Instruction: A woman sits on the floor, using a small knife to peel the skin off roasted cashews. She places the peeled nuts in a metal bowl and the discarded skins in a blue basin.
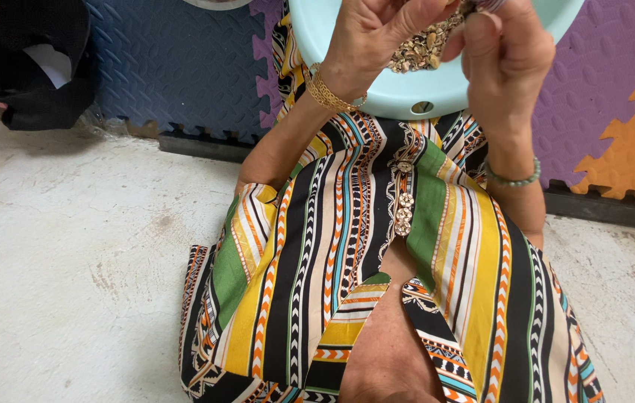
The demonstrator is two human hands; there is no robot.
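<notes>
Striped dress (377,283) nearest us; we pinch seeds (422,48) with left hand (377,37) and right hand (508,52) over blue basin (422,93); concrete floor (71,246), foam mats (176,67).

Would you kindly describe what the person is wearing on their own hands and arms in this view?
Both hands are bare, with no gloves and no sleeves over the forearms. The left hand has a gold-coloured bangle around its wrist. The right hand has a bracelet of small pale green beads around its wrist. The garment below is striped in black, yellow, green, orange and cream.
</notes>
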